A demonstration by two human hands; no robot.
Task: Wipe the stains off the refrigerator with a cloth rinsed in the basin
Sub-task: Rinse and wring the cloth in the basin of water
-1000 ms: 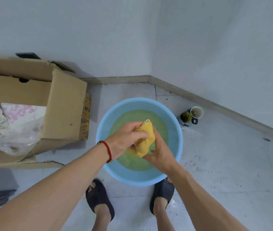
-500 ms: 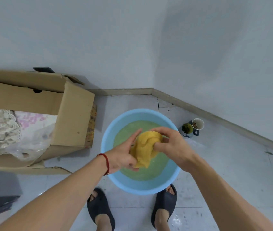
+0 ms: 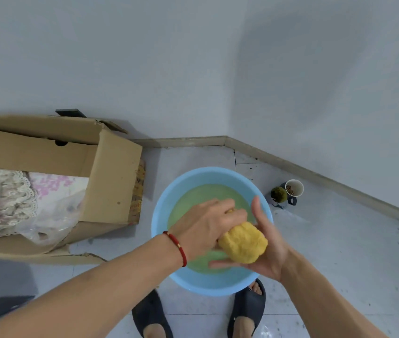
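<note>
Cloth [image 3: 243, 243], yellow and bunched into a tight wad, sits between our two hands directly above the blue basin [image 3: 159, 215], which rests on the floor just in front of our slippered feet. We judge it is held there so that whatever we wring out falls back into the basin rather than onto the tiles. Our left hand [image 3: 203, 225] curls over the far-left end of the wad and grips it; our right hand [image 3: 266, 250] cradles it from the near-right side, palm up, with thumb and fingers spread rather than clenched. The basin holds shallow, greenish, cloudy water.

To the left, an open cardboard box [image 3: 110, 181] holds lace-edged and floral fabric and a clear plastic bag. To the right of the basin, near the skirting, stands a white cup [image 3: 295, 187] with something brownish inside, touching a dark mug [image 3: 291, 200] with a mossy green ball on top. No refrigerator shows, so the wiping is not yet begun.
</note>
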